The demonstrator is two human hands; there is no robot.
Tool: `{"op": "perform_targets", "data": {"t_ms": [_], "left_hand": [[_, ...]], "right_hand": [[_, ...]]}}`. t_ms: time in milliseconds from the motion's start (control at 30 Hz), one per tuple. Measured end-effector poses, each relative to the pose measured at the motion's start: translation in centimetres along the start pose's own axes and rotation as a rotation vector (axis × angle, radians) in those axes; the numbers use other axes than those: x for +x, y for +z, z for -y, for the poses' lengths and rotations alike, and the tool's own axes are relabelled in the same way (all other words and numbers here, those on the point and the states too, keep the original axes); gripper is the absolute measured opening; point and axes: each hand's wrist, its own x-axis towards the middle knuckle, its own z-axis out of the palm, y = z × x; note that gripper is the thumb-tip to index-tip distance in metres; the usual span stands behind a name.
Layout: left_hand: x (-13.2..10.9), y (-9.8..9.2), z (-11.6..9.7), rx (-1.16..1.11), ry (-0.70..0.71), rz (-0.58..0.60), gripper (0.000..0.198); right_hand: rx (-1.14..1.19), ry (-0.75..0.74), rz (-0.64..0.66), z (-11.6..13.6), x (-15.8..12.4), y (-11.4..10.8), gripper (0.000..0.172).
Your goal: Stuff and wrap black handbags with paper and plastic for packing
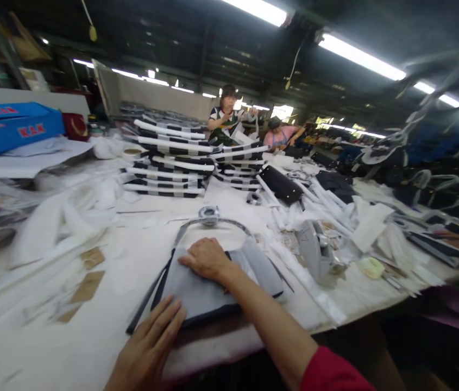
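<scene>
On the table (139, 231), close to the near edge, lies a bag (196, 296), flat, w/ its handle (235, 224) on the far side. The R hand (207, 258) rests on top by the handle. Its fingers are a bit bent and apart, w/ nothing shut in them; prob. they press down so the bag can't slide. The L hand (151, 336) is at the near L corner, fingers out long, tips on the edge. Its thumb is hid, so can't tell if it pinches; it looks like it keeps that side still.

A roll (208, 214) sits just by the handle's top, maybe to be close by. To the R is a tape cutter (314, 251), within reach. Bags (172, 146) are piled up at the back, prob. to save room. Brown scraps (87, 287) lie on the L, off the bag.
</scene>
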Motion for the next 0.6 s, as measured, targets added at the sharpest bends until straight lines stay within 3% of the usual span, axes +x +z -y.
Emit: {"op": "perform_targets", "data": {"t_ms": [100,267,367,433,600], "left_hand": [[0.7,-1.0,-1.2,-0.082,-0.076,0.027,0.054],[0.7,-1.1,-1.8,-0.115,-0.094,0.090,0.045],[0.7,-1.0,-1.6,-0.062,-0.056,0.085,0.043],[0.8,-1.3,-1.4,-0.024,-0.022,0.083,0.046],[0.5,-0.6,0.3,-0.040,0.091,-0.007,0.058]], "right_hand": [[0.044,0.020,-0.111,0.2,-2.3,-2.1,0.043],[0.172,-0.128,-0.179,1.4,-8.8,-3.7,0.022],[0.139,-0.208,-0.185,3.0,-12.3,-2.1,0.015],[0.084,-0.213,-0.205,4.1,-13.5,-0.7,0.020],[-0.069,-0.189,-0.317,4.9,-14.1,2.2,0.023]]}}
